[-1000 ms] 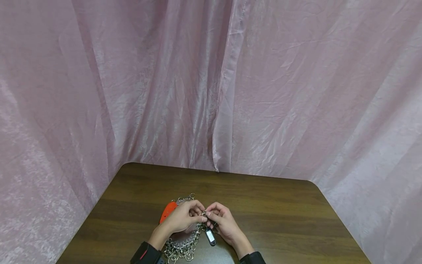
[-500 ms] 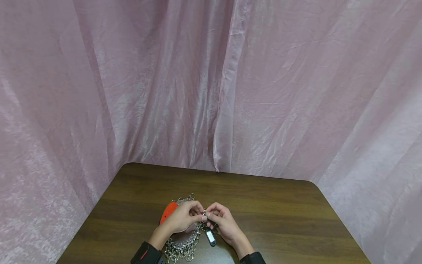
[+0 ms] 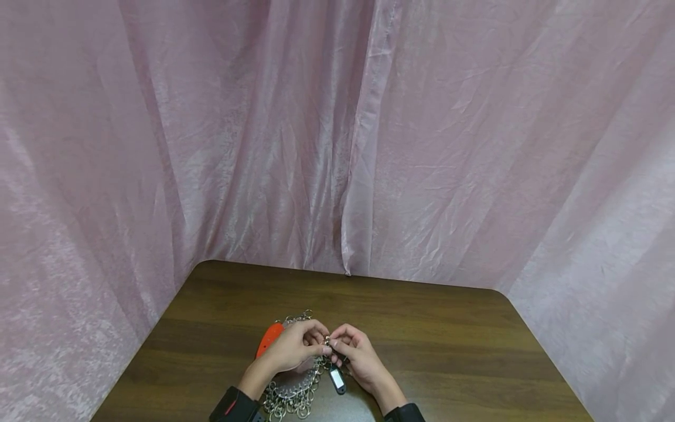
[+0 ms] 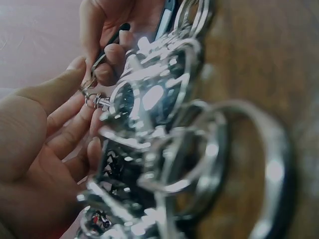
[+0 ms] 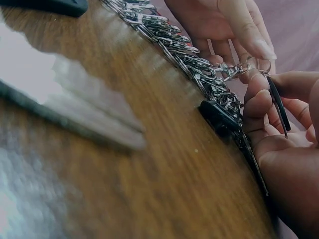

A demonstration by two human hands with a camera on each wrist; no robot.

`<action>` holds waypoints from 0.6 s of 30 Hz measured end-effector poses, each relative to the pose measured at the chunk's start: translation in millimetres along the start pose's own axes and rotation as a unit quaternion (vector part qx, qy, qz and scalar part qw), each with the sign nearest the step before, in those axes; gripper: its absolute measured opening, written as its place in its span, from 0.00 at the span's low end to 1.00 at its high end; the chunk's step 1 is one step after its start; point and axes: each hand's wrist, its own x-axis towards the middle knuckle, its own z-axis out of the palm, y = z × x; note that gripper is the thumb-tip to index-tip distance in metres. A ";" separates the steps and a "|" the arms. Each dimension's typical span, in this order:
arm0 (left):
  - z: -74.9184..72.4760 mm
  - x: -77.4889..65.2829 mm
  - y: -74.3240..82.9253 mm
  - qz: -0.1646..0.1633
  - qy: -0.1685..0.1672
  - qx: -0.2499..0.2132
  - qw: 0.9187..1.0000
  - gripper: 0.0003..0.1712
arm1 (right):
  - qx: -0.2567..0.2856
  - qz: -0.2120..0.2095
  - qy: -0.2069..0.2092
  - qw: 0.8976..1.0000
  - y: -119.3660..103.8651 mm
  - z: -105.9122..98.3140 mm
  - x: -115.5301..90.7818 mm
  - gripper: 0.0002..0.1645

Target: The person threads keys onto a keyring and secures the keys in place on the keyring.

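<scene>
My left hand (image 3: 292,349) pinches a small metal ring (image 4: 89,93) at the end of a short chain. The chain leads to a round, clear rack (image 3: 295,381) fringed with several metal rings, which lies partly under that hand. Opposite it, fingertip to fingertip, my right hand (image 3: 358,356) holds a slim black piece (image 5: 280,105), seen edge-on, with a ring through its end. Whether this piece is a key or a tag I cannot tell. Below the right fingers is a black key tag (image 3: 336,379) with a white label.
A flat orange-red piece (image 3: 270,339) lies beside the left hand, partly covered by it. Close to the right wrist camera is a blurred silver piece (image 5: 65,89) with a jagged edge. Pink curtains (image 3: 295,146) hang around the brown wooden table (image 3: 448,340).
The small metal piece between the fingertips shifts slightly and turns. Both hands otherwise stay in place, and the tag and rack look the same.
</scene>
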 end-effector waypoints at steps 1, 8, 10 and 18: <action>-0.5 0.0 0.2 0.002 -0.002 -0.004 1.000 0.17 | -0.001 0.001 0.002 1.000 0.3 -0.2 -0.1 0.18; -1.7 -1.0 -0.3 0.009 -0.005 0.002 1.000 0.12 | 0.002 0.000 0.004 1.000 0.8 -0.5 -0.6 0.12; -1.4 -1.1 -0.9 0.005 -0.006 0.007 1.000 0.11 | 0.001 -0.002 0.002 1.000 0.4 -0.3 -0.7 0.11; -1.3 -1.1 -0.1 0.004 -0.005 0.015 1.000 0.09 | -0.001 0.004 0.003 1.000 -0.8 0.2 -1.1 0.18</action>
